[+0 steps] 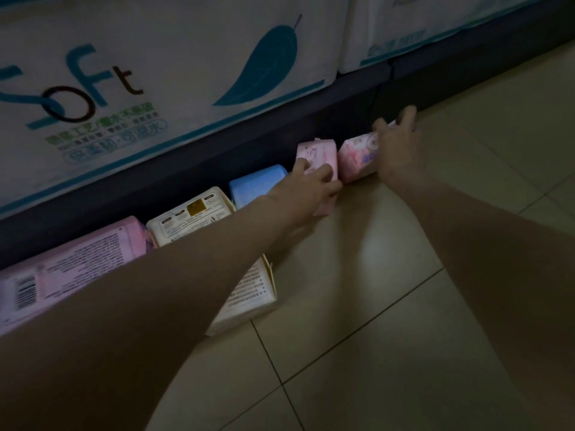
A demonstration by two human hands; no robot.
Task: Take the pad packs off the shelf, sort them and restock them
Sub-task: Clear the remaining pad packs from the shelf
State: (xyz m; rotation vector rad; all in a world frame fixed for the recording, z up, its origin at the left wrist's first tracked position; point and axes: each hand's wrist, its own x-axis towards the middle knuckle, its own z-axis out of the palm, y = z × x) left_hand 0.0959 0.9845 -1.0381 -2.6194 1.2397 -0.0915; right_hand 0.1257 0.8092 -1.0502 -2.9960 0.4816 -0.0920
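Observation:
Several pad packs stand in a row on the tiled floor against the dark shelf base (342, 98). From the left: a large pink pack (81, 259), a cream pack (193, 216), a blue pack (255, 185), a small pink pack (319, 154) and a pink flowered pack (357, 157). My left hand (306, 188) grips the small pink pack from the front. My right hand (396, 144) closes over the right end of the pink flowered pack. My left forearm hides part of the cream and large pink packs.
Large white tissue packs with teal print (174, 66) fill the bottom shelf above the row. Beige floor tiles (389, 337) stretch in front and to the right. The light is dim.

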